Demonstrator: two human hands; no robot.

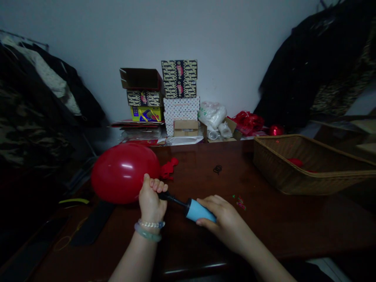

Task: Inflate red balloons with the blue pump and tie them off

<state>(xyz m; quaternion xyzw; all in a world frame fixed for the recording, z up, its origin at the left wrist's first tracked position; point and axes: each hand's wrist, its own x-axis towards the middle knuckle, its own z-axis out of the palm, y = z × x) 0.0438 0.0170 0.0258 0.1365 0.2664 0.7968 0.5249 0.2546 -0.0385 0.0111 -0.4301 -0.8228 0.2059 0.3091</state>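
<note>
A large, inflated red balloon [123, 172] is on the left, its neck hidden behind my left hand [153, 197]. That hand is closed around the black end of a hand balloon pump [199, 211], where the balloon meets it. My right hand [225, 219] wraps the pump's light blue barrel, the thumb below and fingers over the top. A black rod [178, 200] shows between the two hands. Just behind the balloon's right side lie small, limp red pieces [169, 168], perhaps uninflated balloons.
A wicker basket [282, 184] with red items stands at the right on the dark wooden table [194, 164]. Black loops [217, 169] and small coloured bits [241, 203] lie nearer. Stacked boxes [179, 78] line the wall. A dark phone-like slab [92, 223] lies left.
</note>
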